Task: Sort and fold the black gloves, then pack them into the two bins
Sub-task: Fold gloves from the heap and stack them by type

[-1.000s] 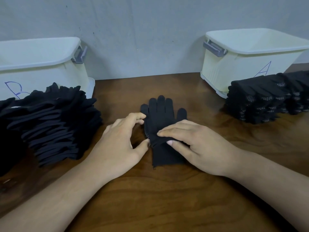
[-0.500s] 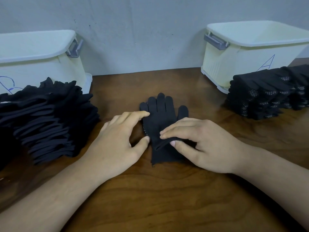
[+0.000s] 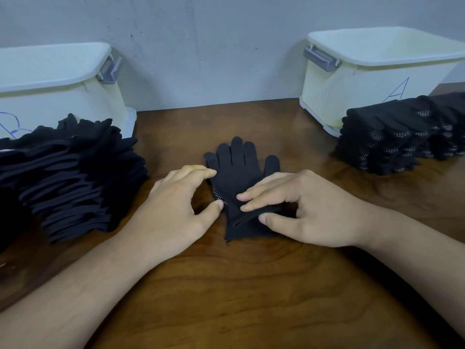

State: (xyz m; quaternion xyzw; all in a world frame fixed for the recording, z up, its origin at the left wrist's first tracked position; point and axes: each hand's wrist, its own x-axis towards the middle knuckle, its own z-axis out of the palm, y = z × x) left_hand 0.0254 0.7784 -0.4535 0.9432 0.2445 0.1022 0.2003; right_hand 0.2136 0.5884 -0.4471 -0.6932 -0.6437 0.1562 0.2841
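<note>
Your right hand (image 3: 307,210) pinches fold of glove (image 3: 236,172); left hand (image 3: 176,205), relaxed, only touches its edge. Risk: you pull without left pressure, glove slides, fold becomes crooked.

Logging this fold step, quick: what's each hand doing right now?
Left hand: open, index fingertip and thumb touching the black glove at its left edge.
Right hand: pinching a fold of the glove near its cuff between thumb and fingers.

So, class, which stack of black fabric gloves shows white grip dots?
The right-hand stack, in front of the cream plastic bin marked A; the left-hand stack shows only plain black.
</note>
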